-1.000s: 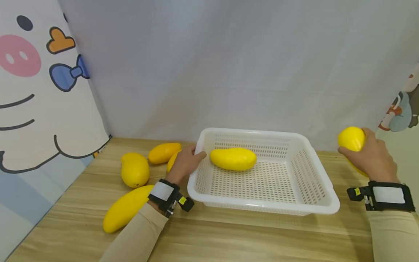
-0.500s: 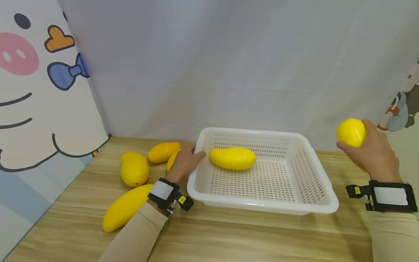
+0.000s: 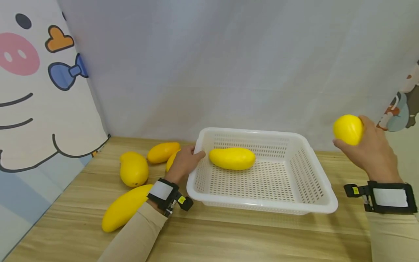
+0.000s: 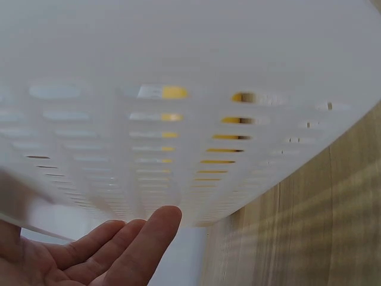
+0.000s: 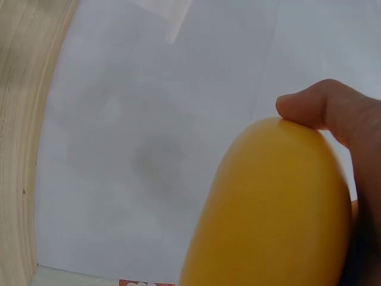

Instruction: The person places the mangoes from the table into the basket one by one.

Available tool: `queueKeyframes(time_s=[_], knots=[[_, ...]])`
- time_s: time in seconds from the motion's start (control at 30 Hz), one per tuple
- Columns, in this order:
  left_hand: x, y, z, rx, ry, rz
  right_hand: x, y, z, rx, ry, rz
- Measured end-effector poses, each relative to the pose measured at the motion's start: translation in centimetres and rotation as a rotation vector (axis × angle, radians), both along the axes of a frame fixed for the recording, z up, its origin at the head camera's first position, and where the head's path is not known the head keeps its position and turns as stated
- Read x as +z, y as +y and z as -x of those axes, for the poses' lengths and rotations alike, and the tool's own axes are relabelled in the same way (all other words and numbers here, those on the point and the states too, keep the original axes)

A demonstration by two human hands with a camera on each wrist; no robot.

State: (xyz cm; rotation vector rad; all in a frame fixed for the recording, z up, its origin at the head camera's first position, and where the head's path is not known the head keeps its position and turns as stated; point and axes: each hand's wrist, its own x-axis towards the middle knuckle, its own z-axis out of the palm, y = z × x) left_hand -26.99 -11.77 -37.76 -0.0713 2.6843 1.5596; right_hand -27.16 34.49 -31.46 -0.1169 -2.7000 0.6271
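Observation:
My right hand (image 3: 378,154) holds a smooth yellow mango (image 3: 348,129) in the air, right of the basket; thumb and fingers curl round it. The right wrist view shows the long side of this mango (image 5: 268,208) with the thumb near its tip. At the left end of the white plastic basket (image 3: 262,204), my left hand (image 3: 183,163) grips the rim, thumb over the top. Below that rim, the left wrist view shows fingers (image 4: 143,250) beside the slotted outer wall. Another long yellow mango (image 3: 232,158) lies inside the basket, toward its left end.
Left of the basket, several more mangoes lie on the wooden table (image 3: 229,240): a plump one (image 3: 134,169), a long one (image 3: 126,209) by the left forearm, an orange-yellow one (image 3: 163,152) behind. One is partly hidden by the left hand. A pale curtain (image 3: 245,72) hangs behind.
My right hand has lifted its mango off the table area, rising and then shifting slightly left toward the basket. The left hand stays on the rim.

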Motion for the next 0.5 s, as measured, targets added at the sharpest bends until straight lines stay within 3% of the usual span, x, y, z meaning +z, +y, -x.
queueKeyframes(time_s=[0.5], knots=[[0.1,-0.1,-0.1,-0.008,-0.011,-0.004,0.8,-1.6,-0.8,0.046,0.013,-0.015]])
